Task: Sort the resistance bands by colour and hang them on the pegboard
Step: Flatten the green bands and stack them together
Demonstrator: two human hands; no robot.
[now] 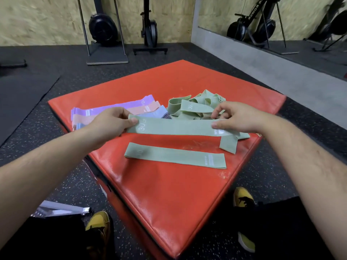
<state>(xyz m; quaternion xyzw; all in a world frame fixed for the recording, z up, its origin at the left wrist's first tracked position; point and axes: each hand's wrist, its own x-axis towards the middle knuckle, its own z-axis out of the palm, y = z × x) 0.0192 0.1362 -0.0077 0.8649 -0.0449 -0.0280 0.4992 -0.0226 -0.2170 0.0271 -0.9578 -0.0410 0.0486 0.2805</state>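
Fig.: Red pad (169, 194) on gym floor is serving as sorting surface, w/ all bands lying on or above it; pegboard not in view. Green heap (199, 107) is sitting tangled at far R of pad, one loose loop trailing toward the near edge. Pastel stack (116, 107) (purple, peach, blue) is lying flat at far L, just beside heap. Held green band (174, 127), marked 30, is being kept flat above pad between both hands. Laid green band (174, 155) is resting straight, nearer the person. L hand (110, 122): grip is clamping band's L end, thumb on top. R hand (236, 117): grip is pinching R end, thumb & fingers curled round it. Judgement: green sorting approx. mid-way, hanging not yet begun. Risks: R end is sitting right by heap's loose loop, so pulling away could be dragging tangled bands along; excess tension could be snapping band out of one grip; setting it down skewed could be mixing it w/ heap again
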